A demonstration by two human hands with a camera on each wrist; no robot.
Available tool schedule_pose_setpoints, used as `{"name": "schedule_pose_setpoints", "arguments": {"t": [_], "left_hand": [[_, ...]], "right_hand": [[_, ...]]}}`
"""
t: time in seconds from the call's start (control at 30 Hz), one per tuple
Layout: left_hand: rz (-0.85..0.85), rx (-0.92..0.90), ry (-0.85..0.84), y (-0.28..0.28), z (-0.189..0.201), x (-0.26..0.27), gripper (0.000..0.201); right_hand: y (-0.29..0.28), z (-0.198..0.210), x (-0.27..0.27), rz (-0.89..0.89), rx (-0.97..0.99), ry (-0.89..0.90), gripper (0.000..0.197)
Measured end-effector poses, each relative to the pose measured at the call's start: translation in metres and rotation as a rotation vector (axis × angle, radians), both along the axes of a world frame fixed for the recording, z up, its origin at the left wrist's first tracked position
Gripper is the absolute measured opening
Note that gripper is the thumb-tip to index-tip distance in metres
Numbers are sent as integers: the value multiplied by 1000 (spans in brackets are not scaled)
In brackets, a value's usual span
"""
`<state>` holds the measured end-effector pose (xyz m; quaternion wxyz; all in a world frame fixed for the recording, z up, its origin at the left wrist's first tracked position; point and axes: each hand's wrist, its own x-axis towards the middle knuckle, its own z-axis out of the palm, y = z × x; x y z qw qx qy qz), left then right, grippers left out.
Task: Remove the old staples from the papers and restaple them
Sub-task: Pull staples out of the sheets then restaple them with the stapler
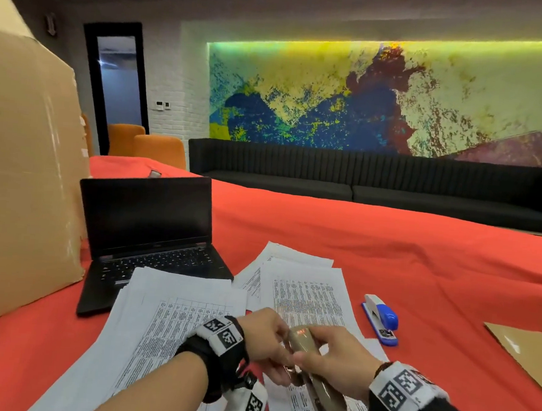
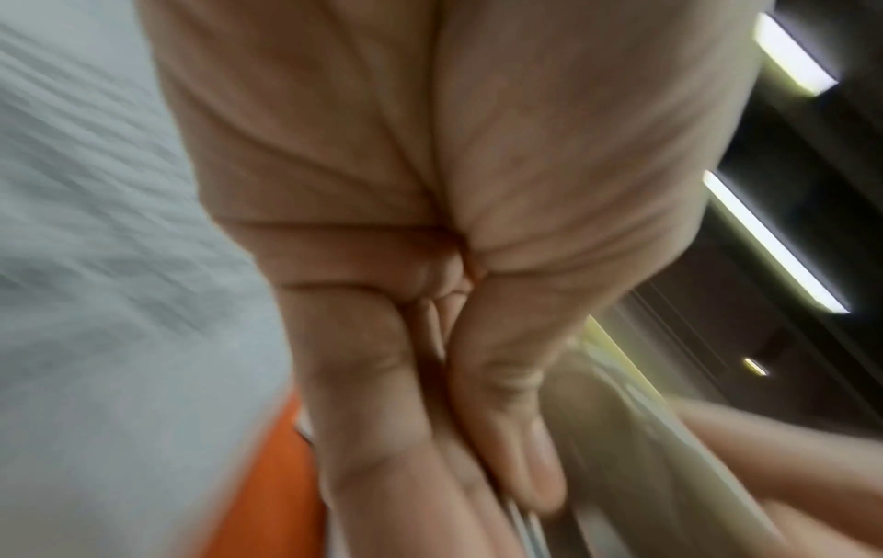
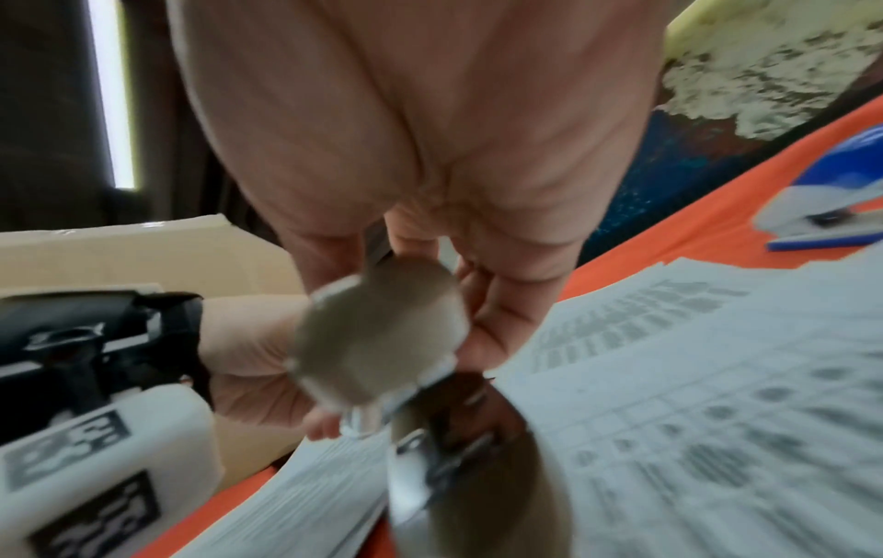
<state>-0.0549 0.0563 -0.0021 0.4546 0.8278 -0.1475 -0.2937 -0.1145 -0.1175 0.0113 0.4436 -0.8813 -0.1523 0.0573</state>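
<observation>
Beige metal stapler (image 1: 314, 375), held in both hands over printed white papers (image 1: 308, 292).
Right hand (image 1: 337, 356) curls round its top; left hand (image 1: 264, 341) pinches its side; blue-and-white stapler (image 1: 380, 319) lies on red cloth (image 1: 422, 249) nearby.

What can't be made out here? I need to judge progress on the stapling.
- Any staples in the papers: too small in the head view, blurred in both wrist views.
- The beige stapler mouth: covered by the left hand and right hand.
- Printed text: too small or blurred.
</observation>
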Motion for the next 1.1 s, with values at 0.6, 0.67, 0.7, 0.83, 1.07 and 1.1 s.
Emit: {"name": "schedule_pose_setpoints", "arguments": {"t": [0.6, 0.67, 0.7, 0.83, 1.07, 1.1], "left_hand": [[793, 544, 113, 347, -33, -148, 9], [823, 533, 97, 350, -40, -149, 12], [833, 512, 73, 350, -40, -148, 14], [788, 527, 1, 338, -20, -131, 25], [665, 426, -167, 279, 18, -91, 14], [626, 391, -189, 263, 21, -83, 12]], "right_hand": [[191, -30, 27, 437, -533, 11, 20], [194, -31, 29, 433, -518, 23, 21], [195, -32, 30, 427, -505, 37, 24], [186, -34, 36, 385, -442, 77, 25], [135, -33, 42, 173, -227, 134, 24], [121, -33, 41, 121, -194, 149, 22]]}}
